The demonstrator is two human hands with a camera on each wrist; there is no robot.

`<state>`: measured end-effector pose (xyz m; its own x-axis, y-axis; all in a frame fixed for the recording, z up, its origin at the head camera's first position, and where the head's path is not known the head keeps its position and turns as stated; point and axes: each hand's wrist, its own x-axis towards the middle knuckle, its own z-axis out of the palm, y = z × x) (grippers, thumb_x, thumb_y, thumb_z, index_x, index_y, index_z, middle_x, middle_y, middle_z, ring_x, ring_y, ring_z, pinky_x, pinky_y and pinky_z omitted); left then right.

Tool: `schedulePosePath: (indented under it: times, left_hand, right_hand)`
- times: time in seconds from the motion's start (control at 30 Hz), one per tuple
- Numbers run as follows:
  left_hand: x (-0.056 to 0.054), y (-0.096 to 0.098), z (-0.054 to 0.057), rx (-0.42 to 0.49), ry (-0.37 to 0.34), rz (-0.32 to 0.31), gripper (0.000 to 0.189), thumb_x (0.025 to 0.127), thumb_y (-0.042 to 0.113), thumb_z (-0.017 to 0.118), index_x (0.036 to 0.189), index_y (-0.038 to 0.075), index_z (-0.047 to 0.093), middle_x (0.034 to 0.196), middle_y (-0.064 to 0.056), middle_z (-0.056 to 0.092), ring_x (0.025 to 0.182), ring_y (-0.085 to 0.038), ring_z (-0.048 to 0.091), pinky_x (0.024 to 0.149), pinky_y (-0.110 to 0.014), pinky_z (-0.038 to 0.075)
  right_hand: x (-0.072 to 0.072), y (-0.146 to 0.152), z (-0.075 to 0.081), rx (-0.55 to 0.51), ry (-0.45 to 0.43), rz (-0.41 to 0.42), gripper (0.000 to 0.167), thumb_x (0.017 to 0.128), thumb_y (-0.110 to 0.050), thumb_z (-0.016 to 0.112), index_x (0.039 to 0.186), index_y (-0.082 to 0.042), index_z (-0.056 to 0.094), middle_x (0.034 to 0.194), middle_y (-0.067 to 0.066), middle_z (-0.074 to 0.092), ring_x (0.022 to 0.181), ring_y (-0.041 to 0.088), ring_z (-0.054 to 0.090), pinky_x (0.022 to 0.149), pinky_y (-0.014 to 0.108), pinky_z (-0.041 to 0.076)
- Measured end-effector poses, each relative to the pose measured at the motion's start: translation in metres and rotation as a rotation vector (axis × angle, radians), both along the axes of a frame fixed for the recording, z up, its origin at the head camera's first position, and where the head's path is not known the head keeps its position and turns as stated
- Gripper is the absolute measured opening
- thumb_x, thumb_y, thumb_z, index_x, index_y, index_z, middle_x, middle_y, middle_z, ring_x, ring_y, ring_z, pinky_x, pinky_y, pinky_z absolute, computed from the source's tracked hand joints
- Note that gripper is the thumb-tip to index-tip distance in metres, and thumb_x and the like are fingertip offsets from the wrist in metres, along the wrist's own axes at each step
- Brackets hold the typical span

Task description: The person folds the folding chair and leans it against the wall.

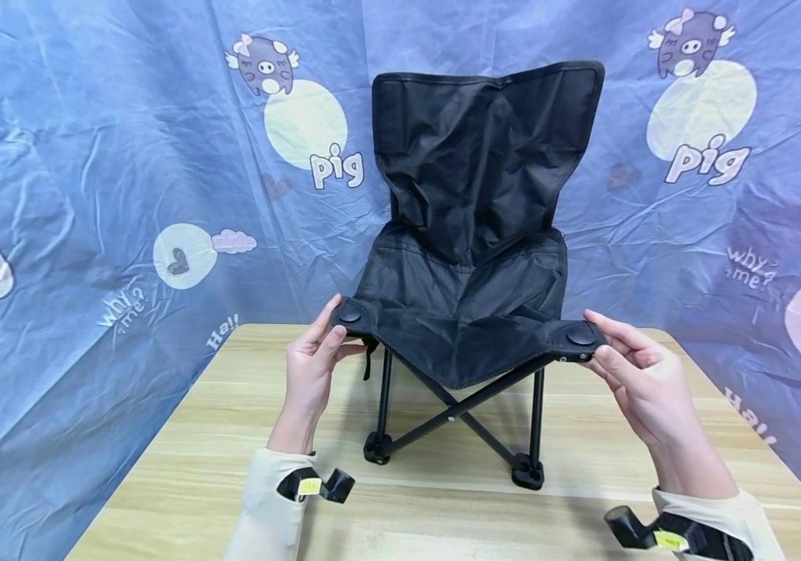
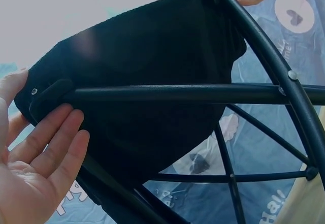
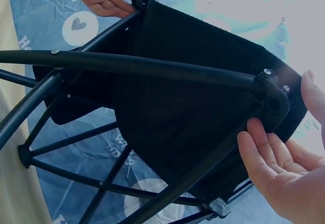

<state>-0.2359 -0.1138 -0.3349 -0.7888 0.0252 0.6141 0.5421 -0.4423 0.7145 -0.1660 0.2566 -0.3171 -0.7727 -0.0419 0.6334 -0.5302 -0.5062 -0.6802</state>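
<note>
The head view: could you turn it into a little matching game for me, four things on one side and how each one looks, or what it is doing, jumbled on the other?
Things:
1. Folding chair
2. Left hand
3. Tabletop
4. Cloth backdrop

Descriptions:
A. Blue and creased
B. Pinches a front corner of the seat
C. Pale, with a wood grain
D. Black, standing unfolded

Right pairs: 1-D, 2-B, 3-C, 4-A

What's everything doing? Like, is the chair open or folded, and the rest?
Chair: unfolded, standing on the table
Backrest: upright, creased
Seat: spread out, dipping in the middle
Front legs: crossed
Strap: dangling
Left hand: pinching one front seat corner
Right hand: pinching the other front seat corner
Backdrop: hanging, wrinkled
</note>
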Motion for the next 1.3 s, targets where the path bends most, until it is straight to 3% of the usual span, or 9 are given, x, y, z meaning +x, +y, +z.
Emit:
schedulePosePath:
  times: [0.23, 0.7, 1.07, 1.3]
  left_hand:
    - [-0.002, 0.002, 0.003, 0.002, 0.008, -0.013, 0.067, 0.092, 0.026, 0.073, 0.144, -0.006, 0.045, 0.107, -0.003, 0.074, 0.088, -0.015, 0.072, 0.074, -0.031, 0.061]
    - [-0.005, 0.007, 0.007, 0.016, 0.022, -0.016, 0.053, 0.09, 0.029, 0.075, 0.137, 0.008, 0.061, 0.107, -0.003, 0.074, 0.088, -0.014, 0.071, 0.075, -0.031, 0.061]
    - [-0.003, 0.011, 0.012, 0.008, 0.021, -0.017, 0.055, 0.088, 0.034, 0.076, 0.136, 0.011, 0.062, 0.106, -0.004, 0.074, 0.088, -0.016, 0.071, 0.075, -0.033, 0.061]
    - [-0.002, 0.014, 0.015, 0.0, 0.029, -0.018, 0.068, 0.088, 0.034, 0.076, 0.141, -0.002, 0.052, 0.107, -0.003, 0.074, 0.088, -0.014, 0.071, 0.075, -0.032, 0.061]
  right_hand:
    - [-0.004, 0.0, 0.003, 0.001, 0.038, 0.029, 0.039, 0.097, 0.02, 0.039, 0.132, 0.015, 0.054, 0.114, 0.022, 0.068, 0.101, 0.025, 0.07, 0.092, 0.03, 0.055]
    - [-0.008, -0.003, 0.008, -0.004, 0.056, 0.041, 0.038, 0.097, 0.02, 0.041, 0.132, 0.016, 0.053, 0.113, 0.023, 0.069, 0.1, 0.026, 0.07, 0.092, 0.031, 0.055]
    - [-0.01, -0.005, 0.011, -0.01, 0.072, 0.056, 0.038, 0.096, 0.021, 0.04, 0.132, 0.018, 0.052, 0.114, 0.025, 0.068, 0.101, 0.027, 0.07, 0.092, 0.032, 0.055]
    - [-0.008, -0.007, 0.015, -0.011, 0.05, 0.024, 0.037, 0.096, 0.02, 0.043, 0.13, 0.016, 0.055, 0.113, 0.024, 0.069, 0.098, 0.025, 0.071, 0.091, 0.031, 0.056]
